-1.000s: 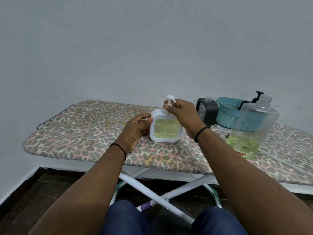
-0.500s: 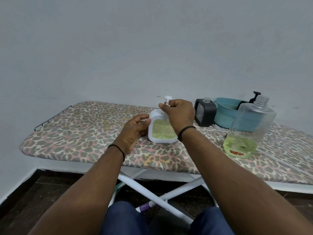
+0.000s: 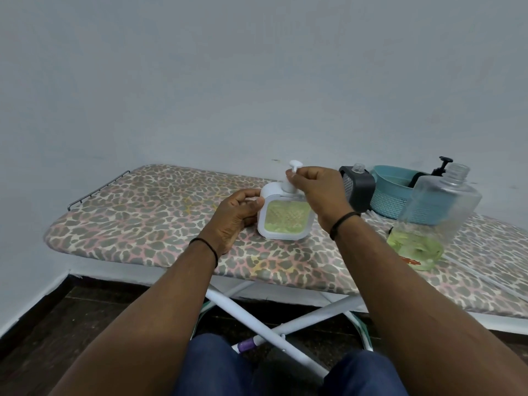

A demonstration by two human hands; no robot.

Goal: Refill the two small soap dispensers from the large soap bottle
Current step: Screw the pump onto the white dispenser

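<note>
Bare forearms, a black band (image 3: 343, 221) on each wrist, dark blue trousers (image 3: 217, 367).

The right hand (image 3: 317, 195) covers the neck and upper right corner of the white dispenser (image 3: 284, 215), so how the pump (image 3: 294, 170) meets the body cannot be told. The left hand (image 3: 234, 215) hides the dispenser's left edge. The black dispenser (image 3: 358, 187) is partly hidden behind the right hand. The large bottle (image 3: 437, 212) stands in front of the teal basket (image 3: 391, 192) and blurs its right side. A black pump head (image 3: 444, 164) rises behind the bottle; what it is fixed to is hidden. The ironing board (image 3: 143, 218) serving as table is cut off at the right edge. Both forearms run out of the bottom edge.
</note>
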